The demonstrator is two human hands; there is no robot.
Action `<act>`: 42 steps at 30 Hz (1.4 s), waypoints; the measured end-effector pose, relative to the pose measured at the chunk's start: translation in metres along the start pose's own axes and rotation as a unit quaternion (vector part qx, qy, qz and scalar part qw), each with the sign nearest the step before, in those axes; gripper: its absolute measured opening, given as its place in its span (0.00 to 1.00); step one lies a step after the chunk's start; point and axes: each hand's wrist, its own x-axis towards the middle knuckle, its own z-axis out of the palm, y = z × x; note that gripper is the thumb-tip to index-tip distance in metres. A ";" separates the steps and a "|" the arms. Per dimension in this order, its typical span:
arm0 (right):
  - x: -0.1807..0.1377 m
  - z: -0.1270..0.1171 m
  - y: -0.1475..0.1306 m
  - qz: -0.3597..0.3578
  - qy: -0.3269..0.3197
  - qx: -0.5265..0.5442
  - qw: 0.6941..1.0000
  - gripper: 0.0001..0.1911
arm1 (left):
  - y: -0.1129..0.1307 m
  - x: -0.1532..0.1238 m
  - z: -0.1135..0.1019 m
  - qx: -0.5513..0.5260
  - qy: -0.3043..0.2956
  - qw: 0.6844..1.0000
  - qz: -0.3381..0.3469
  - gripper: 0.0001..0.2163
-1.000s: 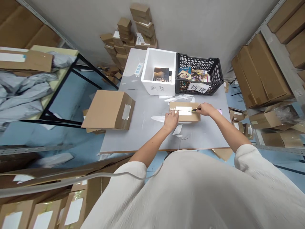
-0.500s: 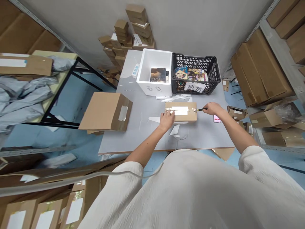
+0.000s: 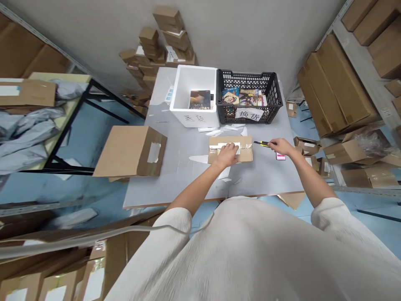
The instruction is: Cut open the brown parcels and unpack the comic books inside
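A small taped cardboard box (image 3: 246, 155) with a white label lies on the grey table (image 3: 175, 175) in front of me. My left hand (image 3: 227, 155) rests on top of it, fingers stretched over the label. To the right of the box, my right hand (image 3: 281, 146) is closed around a black and yellow box cutter (image 3: 262, 144), whose tip points left and is apart from the cardboard. A phone (image 3: 280, 156) with a pink screen lies just below that hand. Scraps of white paper (image 3: 224, 173) lie around the box.
Behind the box stand a white foam bin (image 3: 196, 119) and a black plastic crate (image 3: 275, 110), both holding books. A larger carton (image 3: 122, 150) sits at the table's left edge. Stacked boxes (image 3: 178, 40) rise by the wall; shelves with cartons (image 3: 338, 83) flank the right side.
The box cutter has drawn away from the box's right end. My left hand has slid from the box's left part to its middle. The whole view has shifted slightly.
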 end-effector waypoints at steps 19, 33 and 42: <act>0.030 0.045 0.021 -0.051 -0.039 0.146 0.987 0.15 | 0.011 0.021 0.006 0.039 -0.026 0.998 -0.030 0.36; 0.030 0.050 0.018 -0.057 -0.086 0.180 0.978 0.13 | 0.010 0.020 0.005 0.052 -0.023 0.998 -0.034 0.36; 0.020 0.062 0.016 -0.009 -0.032 0.289 0.957 0.17 | 0.012 0.015 -0.004 0.034 -0.019 0.998 -0.046 0.40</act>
